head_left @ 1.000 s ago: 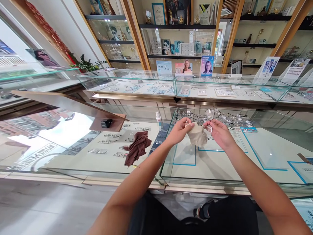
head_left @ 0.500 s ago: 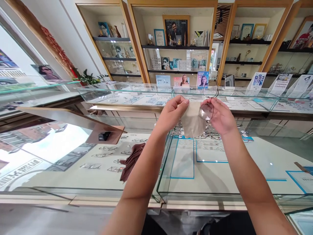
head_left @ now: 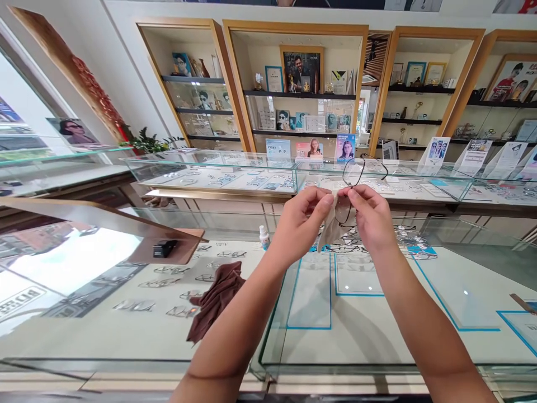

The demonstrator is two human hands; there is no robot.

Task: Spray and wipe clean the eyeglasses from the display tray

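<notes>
I note a brown cloth (head_left: 216, 299) lying on the near glass display case (head_left: 268, 366). Above its far edge, my left hand (head_left: 300, 221) pinches a beige wiping cloth (head_left: 331, 232) against eyeglasses (head_left: 356, 173), which my right hand (head_left: 371, 218) grips by the frame, steadying the lens. A spray bottle (head_left: 264, 237) stands beyond.

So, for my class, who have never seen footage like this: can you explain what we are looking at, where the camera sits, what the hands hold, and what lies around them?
The camera is worn on a person's head and looks forward and down, so the two bare arms reaching in from below are that person's own. The left hand pinches a beige cloth. The right hand holds a pair of thin-framed glasses, one lens against the cloth. Below them is a glass display counter with more frames inside. On the counter to the left lie a brown cloth and a small spray bottle. Shelves line the back wall.
</notes>
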